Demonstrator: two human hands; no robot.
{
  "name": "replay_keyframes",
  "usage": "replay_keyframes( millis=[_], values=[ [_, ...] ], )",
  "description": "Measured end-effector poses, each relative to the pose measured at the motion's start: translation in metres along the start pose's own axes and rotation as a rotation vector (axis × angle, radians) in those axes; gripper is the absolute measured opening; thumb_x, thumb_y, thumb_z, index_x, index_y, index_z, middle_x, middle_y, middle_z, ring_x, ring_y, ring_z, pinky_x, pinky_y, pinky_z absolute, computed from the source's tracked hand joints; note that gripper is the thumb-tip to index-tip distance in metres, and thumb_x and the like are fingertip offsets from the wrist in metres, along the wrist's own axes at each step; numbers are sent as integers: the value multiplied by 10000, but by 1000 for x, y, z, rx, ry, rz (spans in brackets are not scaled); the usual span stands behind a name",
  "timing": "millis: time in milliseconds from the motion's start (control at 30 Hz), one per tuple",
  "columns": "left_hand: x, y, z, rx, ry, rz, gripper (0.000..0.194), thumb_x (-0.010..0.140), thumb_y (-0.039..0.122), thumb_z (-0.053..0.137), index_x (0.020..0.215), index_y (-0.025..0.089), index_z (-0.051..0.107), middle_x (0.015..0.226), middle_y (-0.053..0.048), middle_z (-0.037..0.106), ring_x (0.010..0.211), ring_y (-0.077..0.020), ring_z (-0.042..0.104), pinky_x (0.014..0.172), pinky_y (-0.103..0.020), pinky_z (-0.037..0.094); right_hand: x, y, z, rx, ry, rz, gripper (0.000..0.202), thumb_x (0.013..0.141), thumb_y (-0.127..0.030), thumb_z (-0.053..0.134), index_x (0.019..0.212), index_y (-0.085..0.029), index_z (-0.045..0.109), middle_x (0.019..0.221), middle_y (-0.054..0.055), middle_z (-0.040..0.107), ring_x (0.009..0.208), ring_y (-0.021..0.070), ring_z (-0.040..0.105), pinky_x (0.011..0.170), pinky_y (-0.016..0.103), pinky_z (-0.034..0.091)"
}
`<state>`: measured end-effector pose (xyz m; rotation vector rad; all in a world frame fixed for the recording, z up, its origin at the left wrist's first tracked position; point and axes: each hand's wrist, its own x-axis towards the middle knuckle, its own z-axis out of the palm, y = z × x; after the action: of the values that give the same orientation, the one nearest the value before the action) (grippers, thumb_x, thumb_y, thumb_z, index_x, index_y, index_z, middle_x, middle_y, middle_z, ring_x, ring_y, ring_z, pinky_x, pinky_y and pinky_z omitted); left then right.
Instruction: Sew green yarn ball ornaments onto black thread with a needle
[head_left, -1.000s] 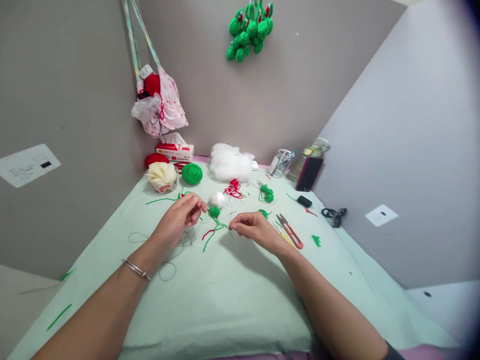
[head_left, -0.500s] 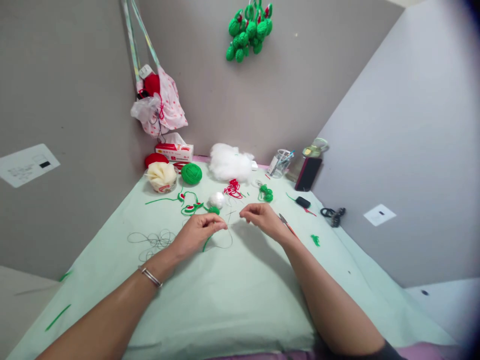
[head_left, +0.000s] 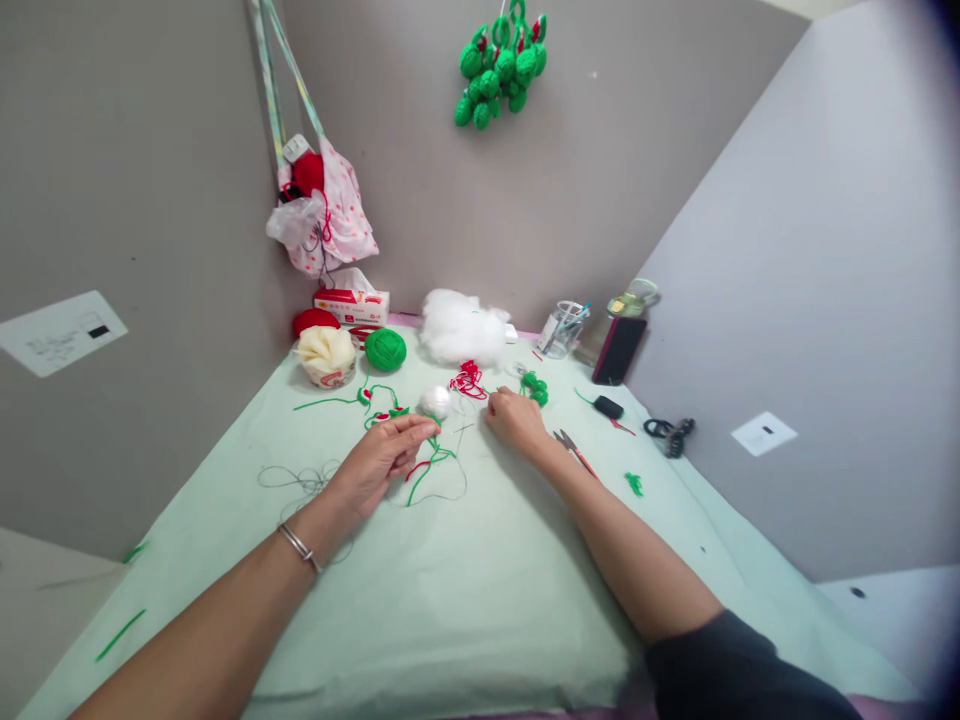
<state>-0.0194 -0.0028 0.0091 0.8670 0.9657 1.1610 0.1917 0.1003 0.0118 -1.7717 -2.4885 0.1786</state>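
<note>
My left hand is closed, thumb against fingers, on a small green yarn piece whose loose green strands hang to the cloth beside a short red strand. My right hand lies lower on the cloth with its fingers curled; its fingertips are hidden, close to the red yarn tangle and the green crocheted bits. Between the hands a needle lies on the cloth with thin dark thread. A white yarn ball sits just beyond my left hand.
Scissors lie beside my right wrist. Farther back are white stuffing, a green yarn ball, a tissue box, a glass of tools and a phone. Loose dark thread coils at the left.
My right hand has moved forward and down toward the green bits. My left hand has shifted slightly left and up, and green and red strands now show below its fingers.
</note>
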Motion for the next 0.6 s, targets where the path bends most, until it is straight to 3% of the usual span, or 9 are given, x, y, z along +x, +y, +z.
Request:
replay_keyframes(
  millis=[167, 267, 367, 467, 600],
  values=[
    [-4, 0, 5, 12, -7, 114, 250, 795, 393, 746, 859, 178, 637, 569, 74, 407, 481, -64, 257, 436, -212, 169, -53, -19, -27, 172, -152, -311, 100, 830, -141, 610, 842, -196, 693, 900, 9, 696, 766, 123, 606, 715, 218, 405],
    [-7, -4, 10, 130, -123, 119, 240, 896, 439, 631, 892, 203, 585, 523, 74, 473, 445, -71, 269, 450, -228, 190, -83, -30, -38, 428, -172, -481, 95, 827, -137, 600, 798, -194, 671, 799, -16, 635, 662, 96, 522, 662, 221, 388],
    [-10, -10, 15, 244, -240, 97, 270, 947, 479, 539, 906, 213, 542, 556, 59, 554, 433, -76, 319, 453, -230, 214, -94, -30, -41, 638, -115, -398, 93, 842, -166, 592, 779, -191, 655, 762, -18, 583, 638, 98, 463, 623, 229, 376],
    [-10, -13, 18, 289, -242, 104, 293, 938, 494, 541, 869, 211, 515, 705, 27, 630, 473, -73, 395, 473, -224, 277, -92, -24, -40, 791, -80, -287, 86, 845, -192, 593, 783, -190, 652, 788, -9, 591, 650, 107, 457, 615, 238, 385],
    [-10, -15, 19, 342, -233, 87, 306, 895, 503, 601, 864, 203, 552, 668, 32, 568, 527, -97, 468, 492, -221, 331, -87, -19, -36, 852, -64, -247, 91, 843, -222, 602, 777, -186, 654, 782, -5, 588, 658, 111, 467, 626, 245, 396]
  ],
)
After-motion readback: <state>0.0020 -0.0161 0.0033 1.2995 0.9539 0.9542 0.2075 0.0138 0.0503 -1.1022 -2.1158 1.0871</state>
